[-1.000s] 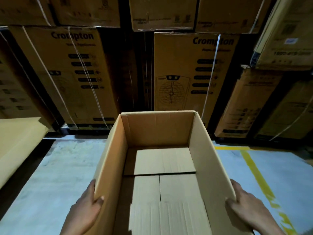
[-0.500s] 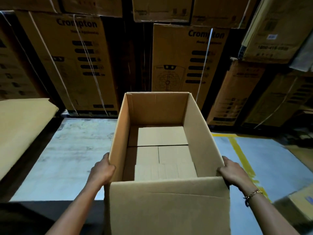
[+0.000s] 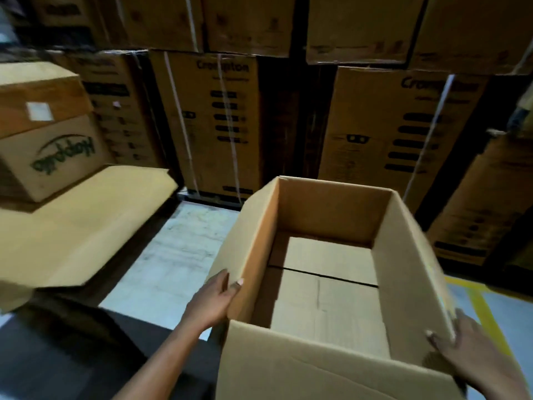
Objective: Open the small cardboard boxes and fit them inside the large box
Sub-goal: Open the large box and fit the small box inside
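The large open cardboard box (image 3: 412, 267) is lifted in front of me, tilted a little to the right. Only its folded bottom flaps show inside; no small box is visible in it. My left hand (image 3: 215, 298) grips the left wall near the front corner, thumb hooked over the rim. My right hand (image 3: 467, 350) grips the right wall near the front corner, fingers along the outside.
A flat sheet of cardboard (image 3: 86, 223) lies on the left with a printed box (image 3: 54, 157) on it. Tall strapped cartons (image 3: 213, 125) are stacked along the back. Grey floor (image 3: 178, 255) and a yellow floor line (image 3: 484, 310) show below.
My view has swung left and the box now sits right of centre and tilted. Both hands kept their hold on its side walls. The printed box on the left has come into sight.
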Available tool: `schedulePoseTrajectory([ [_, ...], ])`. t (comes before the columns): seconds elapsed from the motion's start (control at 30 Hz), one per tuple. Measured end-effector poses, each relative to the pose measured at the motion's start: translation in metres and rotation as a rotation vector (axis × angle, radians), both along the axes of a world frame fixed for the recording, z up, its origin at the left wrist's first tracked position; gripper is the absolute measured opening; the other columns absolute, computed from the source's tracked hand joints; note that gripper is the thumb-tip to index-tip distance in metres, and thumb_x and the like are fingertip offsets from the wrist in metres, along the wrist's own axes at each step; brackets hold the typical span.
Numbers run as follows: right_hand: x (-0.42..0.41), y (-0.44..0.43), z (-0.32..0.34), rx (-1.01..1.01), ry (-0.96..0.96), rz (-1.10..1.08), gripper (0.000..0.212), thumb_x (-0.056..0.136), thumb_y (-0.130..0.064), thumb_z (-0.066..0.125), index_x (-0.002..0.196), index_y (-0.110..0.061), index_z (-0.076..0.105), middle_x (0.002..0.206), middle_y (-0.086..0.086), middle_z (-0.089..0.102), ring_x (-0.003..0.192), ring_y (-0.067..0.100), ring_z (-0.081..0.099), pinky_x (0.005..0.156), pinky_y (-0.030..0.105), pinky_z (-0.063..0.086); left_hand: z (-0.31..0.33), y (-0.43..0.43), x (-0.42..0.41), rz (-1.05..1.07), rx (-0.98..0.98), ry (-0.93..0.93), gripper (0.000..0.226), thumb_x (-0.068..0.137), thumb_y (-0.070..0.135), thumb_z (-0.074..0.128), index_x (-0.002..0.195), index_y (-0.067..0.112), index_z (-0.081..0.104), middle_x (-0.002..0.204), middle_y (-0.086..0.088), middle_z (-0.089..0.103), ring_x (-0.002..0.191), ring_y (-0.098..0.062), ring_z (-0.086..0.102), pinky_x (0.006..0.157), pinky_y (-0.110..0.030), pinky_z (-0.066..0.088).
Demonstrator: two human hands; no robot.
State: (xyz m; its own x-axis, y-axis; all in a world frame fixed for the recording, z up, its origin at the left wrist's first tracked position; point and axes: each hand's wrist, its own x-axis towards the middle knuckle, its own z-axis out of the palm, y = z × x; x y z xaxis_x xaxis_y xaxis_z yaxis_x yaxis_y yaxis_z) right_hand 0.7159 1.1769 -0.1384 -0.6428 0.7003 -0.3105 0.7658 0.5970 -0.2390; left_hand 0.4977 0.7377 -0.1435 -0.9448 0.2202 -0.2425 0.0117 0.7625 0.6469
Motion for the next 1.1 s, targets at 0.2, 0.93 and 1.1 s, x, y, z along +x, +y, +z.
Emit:
schedulePoseTrajectory([
  [0.2, -0.095, -0.082, 0.056, -0.111, 0.369, 0.227, 0.081, 0.091, -0.053, 0.064, 0.159, -0.021, 0.032, 0.162, 0.014, 0.035, 0.137, 0.038, 0.048, 0.112, 0.048, 0.036, 0.026, -0.093, -0.023, 0.229, 0.258, 0.09, 0.084, 0.082, 0.078, 0.049, 0.152, 0.032, 0.04, 0.161, 0.0, 0.037, 0.145, -0.021, 0.038, 0.118, -0.045, 0.032],
  [0.93, -0.388, -0.541, 0.079, -0.94, 0.574, 0.677, 0.053, 0.082, -0.062, 0.064, 0.132, -0.051, 0.051, 0.142, -0.016, 0.054, 0.131, 0.01, 0.051, 0.11, 0.043, 0.039, 0.083, -0.523, -0.093, 0.708, 0.515, 0.312, 0.025, 0.099, 0.045, 0.055, 0.118, 0.034, 0.067, 0.126, 0.008, 0.067, 0.122, -0.013, 0.057, 0.106, -0.043, 0.044],
  [1.1, -0.442, -0.609, 0.082, -0.969, 0.558, 0.703, 0.045, 0.081, -0.062, 0.065, 0.124, -0.059, 0.054, 0.134, -0.026, 0.055, 0.121, -0.003, 0.052, 0.104, 0.037, 0.039, 0.091, -0.581, -0.133, 0.71, 0.531, 0.33, 0.021, 0.101, 0.038, 0.054, 0.116, 0.031, 0.067, 0.125, 0.007, 0.067, 0.123, -0.013, 0.057, 0.109, -0.043, 0.042],
])
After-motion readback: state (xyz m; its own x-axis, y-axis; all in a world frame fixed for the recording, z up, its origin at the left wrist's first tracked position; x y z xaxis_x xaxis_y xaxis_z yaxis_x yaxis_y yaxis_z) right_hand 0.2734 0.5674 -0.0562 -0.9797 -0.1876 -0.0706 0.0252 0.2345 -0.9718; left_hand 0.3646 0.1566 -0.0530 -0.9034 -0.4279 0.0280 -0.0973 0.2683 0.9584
